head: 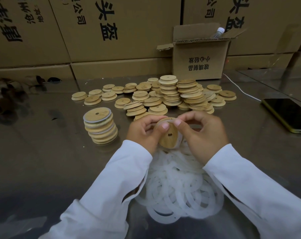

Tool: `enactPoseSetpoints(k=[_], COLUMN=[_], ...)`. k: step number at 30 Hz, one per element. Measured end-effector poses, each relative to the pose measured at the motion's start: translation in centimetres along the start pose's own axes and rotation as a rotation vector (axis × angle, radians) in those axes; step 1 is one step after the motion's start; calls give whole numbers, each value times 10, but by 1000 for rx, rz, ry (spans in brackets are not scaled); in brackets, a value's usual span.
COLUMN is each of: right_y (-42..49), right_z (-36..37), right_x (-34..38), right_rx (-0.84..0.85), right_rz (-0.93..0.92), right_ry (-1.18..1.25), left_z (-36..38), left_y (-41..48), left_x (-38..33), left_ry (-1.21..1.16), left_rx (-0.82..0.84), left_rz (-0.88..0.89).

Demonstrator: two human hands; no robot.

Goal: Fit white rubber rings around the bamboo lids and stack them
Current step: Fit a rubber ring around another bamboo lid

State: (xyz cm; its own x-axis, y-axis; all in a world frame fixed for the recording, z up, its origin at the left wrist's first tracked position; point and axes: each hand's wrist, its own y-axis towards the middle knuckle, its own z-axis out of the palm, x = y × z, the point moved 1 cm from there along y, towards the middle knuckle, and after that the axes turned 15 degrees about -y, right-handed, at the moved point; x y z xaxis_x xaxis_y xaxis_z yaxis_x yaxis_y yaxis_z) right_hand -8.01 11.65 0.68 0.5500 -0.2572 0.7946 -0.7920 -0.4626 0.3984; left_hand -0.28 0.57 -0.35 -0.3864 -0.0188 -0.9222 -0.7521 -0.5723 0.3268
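Bamboo lid (168,137) sits tilted between our hands, above the pile of loose rings (177,187), with a white rubber ring (179,138) partly round its rim. We judge the ring could spring off if a thumb slips mid-stretch. Our left hand (142,133) and right hand (204,135) both pinch the lid's upper rim, thumbs in front, fingers curled behind. Our finished stack (100,125) stands to the left.

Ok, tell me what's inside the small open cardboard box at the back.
A clear, white-capped plastic bottle pokes out of the cardboard box near its right flap. Anything lower down is hidden by the box's front wall.
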Motion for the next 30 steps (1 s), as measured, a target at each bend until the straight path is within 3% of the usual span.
enactPoseSetpoints(k=[9,30], right_y=[2,-2], right_z=[-3,0], right_x=[7,-2], right_rx=[-8,-133], right_rz=[-10,-76], right_ry=[4,15], left_z=[-4,-1], left_y=[1,0], left_x=[-7,2], left_ry=[-16,-199], left_rx=[-11,-167], left_rz=[29,-119])
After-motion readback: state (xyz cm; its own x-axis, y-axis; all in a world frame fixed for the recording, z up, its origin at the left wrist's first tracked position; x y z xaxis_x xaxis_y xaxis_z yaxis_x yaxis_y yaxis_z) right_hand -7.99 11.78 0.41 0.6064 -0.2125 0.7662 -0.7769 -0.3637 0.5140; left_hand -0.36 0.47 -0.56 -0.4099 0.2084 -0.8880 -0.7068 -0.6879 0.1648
